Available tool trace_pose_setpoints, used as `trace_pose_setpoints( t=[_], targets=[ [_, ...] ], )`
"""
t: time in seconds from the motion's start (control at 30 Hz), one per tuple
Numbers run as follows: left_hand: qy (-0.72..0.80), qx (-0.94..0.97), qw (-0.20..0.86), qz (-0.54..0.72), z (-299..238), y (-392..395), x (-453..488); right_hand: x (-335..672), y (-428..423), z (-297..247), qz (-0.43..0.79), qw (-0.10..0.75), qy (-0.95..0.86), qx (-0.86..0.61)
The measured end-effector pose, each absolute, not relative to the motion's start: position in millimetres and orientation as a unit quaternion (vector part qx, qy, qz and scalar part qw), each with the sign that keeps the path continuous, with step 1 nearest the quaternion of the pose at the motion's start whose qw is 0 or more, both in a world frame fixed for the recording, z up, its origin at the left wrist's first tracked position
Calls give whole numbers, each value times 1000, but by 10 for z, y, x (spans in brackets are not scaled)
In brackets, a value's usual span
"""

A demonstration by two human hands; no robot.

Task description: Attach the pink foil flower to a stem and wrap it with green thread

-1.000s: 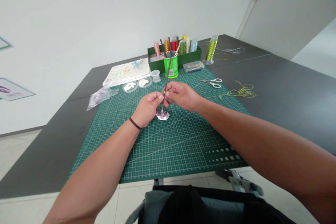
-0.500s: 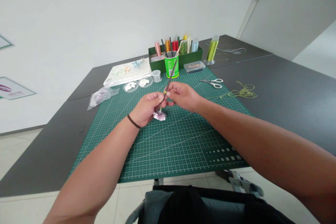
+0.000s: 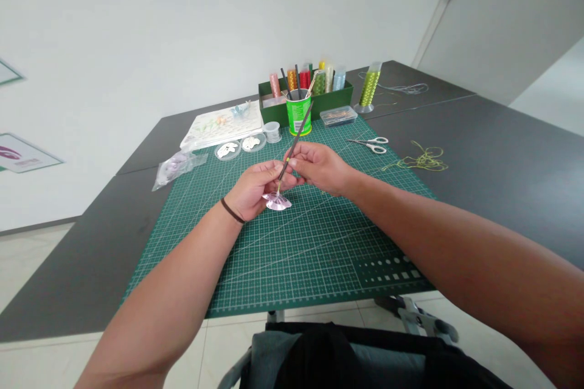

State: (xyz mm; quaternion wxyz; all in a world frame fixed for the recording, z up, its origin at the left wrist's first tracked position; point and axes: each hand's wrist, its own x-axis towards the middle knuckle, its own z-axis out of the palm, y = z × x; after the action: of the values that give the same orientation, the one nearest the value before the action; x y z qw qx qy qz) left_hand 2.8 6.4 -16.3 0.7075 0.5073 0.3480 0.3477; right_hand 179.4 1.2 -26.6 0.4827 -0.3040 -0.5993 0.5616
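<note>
A dark thin stick (image 3: 298, 134) slants up and away between my hands, with a pale pink, shiny petal-like flower (image 3: 277, 202) at its lower end. Yellow-green thread shows on the stick at two places, just above the flower and near my right fingertips. My left hand (image 3: 256, 187) is closed around the stick's lower part, thumb on top, right above the flower. My right hand (image 3: 319, 165) pinches at the stick a little higher, by the upper thread band. The fingers of both hands meet, and some fingertips are hidden behind the stick.
Beyond my hands stand a green can (image 3: 298, 114) with sticks and a green box (image 3: 274, 110) of thread spools. Scissors (image 3: 371, 144) and tangled yellow-green thread (image 3: 426, 158) lie right. Small dishes (image 3: 227, 151), a white foam board (image 3: 219, 127) and a plastic bag (image 3: 176, 168) lie left.
The stick has turned slightly, and the pink flower now shows wider, fanned out below my left fingers. Both hands keep nearly the same place.
</note>
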Motion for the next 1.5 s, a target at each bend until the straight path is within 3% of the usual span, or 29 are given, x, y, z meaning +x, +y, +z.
trace_pose_setpoints(
  t=[0.2,0.6,1.5],
  targets=[
    [394,668,511,371,-235,50,67,1787,67,-273,494,483,-617,-376],
    [472,723,309,399,-175,9,89,1803,31,-289,295,465,-694,-464],
    [459,694,356,426,-278,89,45,1785,41,-265,375,498,-662,-416]
  ],
)
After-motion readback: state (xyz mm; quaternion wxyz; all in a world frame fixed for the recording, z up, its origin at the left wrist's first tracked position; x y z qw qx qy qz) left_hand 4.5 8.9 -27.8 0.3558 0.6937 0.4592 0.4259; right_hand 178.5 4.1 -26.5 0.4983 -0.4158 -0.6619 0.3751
